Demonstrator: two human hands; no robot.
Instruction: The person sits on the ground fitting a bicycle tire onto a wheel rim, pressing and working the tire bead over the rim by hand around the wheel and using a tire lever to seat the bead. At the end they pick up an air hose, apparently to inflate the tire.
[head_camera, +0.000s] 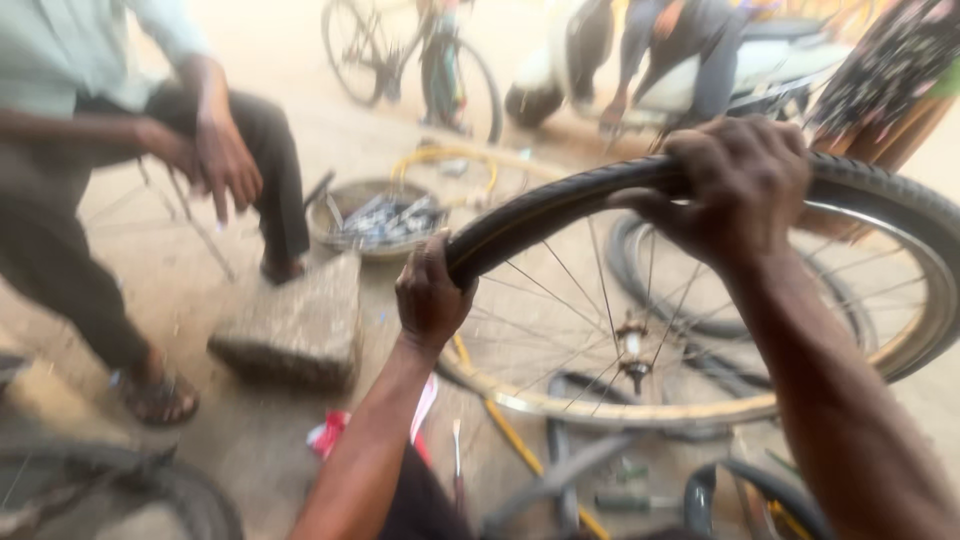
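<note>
Dusty ground (250, 420); left hand (430, 300), right hand (740, 185) fingers gripping black tyre (560, 205).

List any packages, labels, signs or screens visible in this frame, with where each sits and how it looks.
No signs, screens or readable labels show.
Possible package: a crumpled red and white wrapper-like thing on the ground below the left hand, near the stone block; too blurred to be sure.
Container: a round metal bowl of small metal parts, on the ground beyond the block.
Both hands, right hand too, grip the black rubber bicycle tyre.
</note>
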